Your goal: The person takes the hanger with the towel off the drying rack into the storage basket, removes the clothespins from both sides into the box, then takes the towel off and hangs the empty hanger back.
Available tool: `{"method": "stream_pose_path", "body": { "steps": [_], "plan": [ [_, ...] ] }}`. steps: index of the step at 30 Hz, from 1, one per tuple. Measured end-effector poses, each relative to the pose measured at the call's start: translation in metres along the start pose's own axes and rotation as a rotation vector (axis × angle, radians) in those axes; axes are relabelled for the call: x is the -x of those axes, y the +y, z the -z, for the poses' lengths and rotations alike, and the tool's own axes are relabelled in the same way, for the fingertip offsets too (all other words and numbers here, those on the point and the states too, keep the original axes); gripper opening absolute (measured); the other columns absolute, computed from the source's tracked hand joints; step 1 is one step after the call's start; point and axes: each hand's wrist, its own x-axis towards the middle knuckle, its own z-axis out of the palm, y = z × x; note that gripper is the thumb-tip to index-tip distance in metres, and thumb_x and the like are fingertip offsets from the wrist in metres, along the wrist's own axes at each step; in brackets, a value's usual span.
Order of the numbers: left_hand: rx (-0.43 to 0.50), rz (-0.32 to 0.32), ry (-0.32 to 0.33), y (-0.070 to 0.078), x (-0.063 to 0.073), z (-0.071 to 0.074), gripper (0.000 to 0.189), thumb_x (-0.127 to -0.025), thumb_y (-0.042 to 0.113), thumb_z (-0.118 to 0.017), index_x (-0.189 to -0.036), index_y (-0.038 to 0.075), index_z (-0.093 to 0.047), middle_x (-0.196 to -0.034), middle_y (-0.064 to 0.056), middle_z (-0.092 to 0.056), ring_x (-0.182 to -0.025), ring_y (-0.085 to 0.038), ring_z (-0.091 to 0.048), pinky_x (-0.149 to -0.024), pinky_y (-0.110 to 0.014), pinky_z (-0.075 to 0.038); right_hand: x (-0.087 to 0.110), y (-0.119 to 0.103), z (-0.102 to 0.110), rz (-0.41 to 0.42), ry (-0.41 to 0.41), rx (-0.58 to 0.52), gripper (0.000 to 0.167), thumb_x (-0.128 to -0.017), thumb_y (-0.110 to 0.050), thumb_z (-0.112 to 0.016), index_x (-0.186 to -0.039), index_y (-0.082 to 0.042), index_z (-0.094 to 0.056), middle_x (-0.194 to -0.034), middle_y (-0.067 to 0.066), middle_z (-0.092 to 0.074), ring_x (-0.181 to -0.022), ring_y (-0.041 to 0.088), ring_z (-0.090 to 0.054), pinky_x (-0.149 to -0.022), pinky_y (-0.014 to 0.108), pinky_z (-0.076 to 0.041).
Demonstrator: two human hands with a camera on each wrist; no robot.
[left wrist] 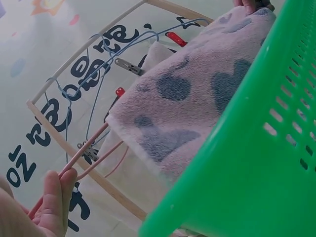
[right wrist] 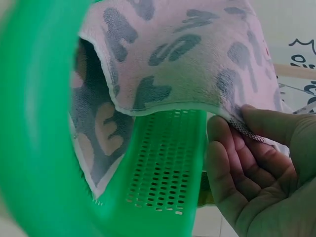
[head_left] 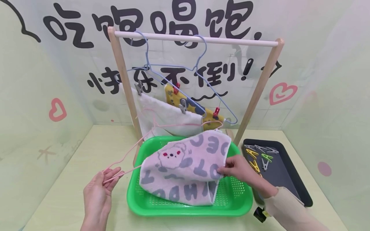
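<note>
A pink wire hanger (head_left: 136,146) is held at one end by my left hand (head_left: 98,194), its wires between thumb and fingers. Over the hanger drapes a pink towel (head_left: 188,163) with grey letters and a bear face. My right hand (head_left: 241,170) pinches the towel's right edge; in the right wrist view the thumb (right wrist: 269,123) presses on its border from above. Below the towel stands a green plastic basket (head_left: 188,210) with perforated walls. One lower corner of the towel hangs down, showing its grey reverse side (right wrist: 94,98).
Behind the basket stands a wooden rack with a white bar (head_left: 231,40). Two blue hangers (head_left: 170,65) hang there, carrying a white cloth (head_left: 170,115) and a yellow cloth (head_left: 212,121) by clips. A dark tray (head_left: 283,170) with several clothespins (head_left: 266,157) lies at right.
</note>
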Motion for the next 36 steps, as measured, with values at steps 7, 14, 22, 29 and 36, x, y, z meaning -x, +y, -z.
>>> {"method": "stream_pose_path", "body": {
  "steps": [7, 14, 22, 29, 36],
  "plan": [
    [-0.019, -0.014, -0.02, 0.002, 0.0, 0.003, 0.032, -0.1, 0.02, -0.042, -0.088, 0.001, -0.065, -0.083, -0.013, -0.072, -0.075, -0.021, -0.07, -0.065, -0.021, -0.057, 0.008, 0.005, 0.0, 0.041, -0.075, 0.068, 0.019, -0.082, -0.013, -0.073, -0.068, -0.003, -0.065, -0.059, -0.002, -0.061, -0.051, 0.002, -0.047, -0.045, 0.016, -0.041],
    [-0.021, -0.036, -0.047, 0.0, 0.001, 0.005, 0.028, -0.1, 0.019, -0.044, -0.089, 0.001, -0.063, -0.083, -0.013, -0.072, -0.077, -0.021, -0.07, -0.066, -0.021, -0.057, 0.012, 0.007, 0.002, 0.068, -0.119, 0.119, 0.024, -0.081, -0.011, -0.073, -0.062, -0.005, -0.061, -0.055, -0.006, -0.056, -0.049, -0.001, -0.042, -0.043, 0.014, -0.037],
    [-0.023, -0.036, -0.071, -0.001, 0.001, 0.004, 0.028, -0.1, 0.018, -0.043, -0.09, 0.001, -0.062, -0.084, -0.013, -0.072, -0.078, -0.022, -0.07, -0.067, -0.021, -0.057, 0.008, 0.01, 0.0, 0.067, -0.115, 0.154, 0.03, -0.082, -0.012, -0.073, -0.058, -0.006, -0.056, -0.054, -0.009, -0.053, -0.05, 0.0, -0.042, -0.044, 0.015, -0.038],
    [-0.048, -0.036, -0.062, 0.0, 0.001, 0.004, 0.028, -0.1, 0.02, -0.044, -0.09, 0.001, -0.063, -0.084, -0.012, -0.072, -0.078, -0.021, -0.07, -0.068, -0.02, -0.057, 0.007, 0.012, 0.002, 0.035, -0.136, 0.157, 0.021, -0.082, -0.011, -0.072, -0.064, -0.005, -0.063, -0.058, -0.007, -0.057, -0.051, 0.001, -0.044, -0.045, 0.015, -0.04],
    [-0.116, -0.029, -0.123, 0.003, 0.002, 0.013, 0.027, -0.1, 0.021, -0.045, -0.09, 0.003, -0.063, -0.085, -0.01, -0.072, -0.081, -0.019, -0.07, -0.072, -0.021, -0.057, 0.005, 0.011, 0.012, -0.026, -0.026, 0.211, 0.012, -0.083, -0.016, -0.071, -0.078, -0.005, -0.071, -0.067, -0.002, -0.064, -0.058, 0.009, -0.054, -0.049, 0.02, -0.047]
  ]
}}
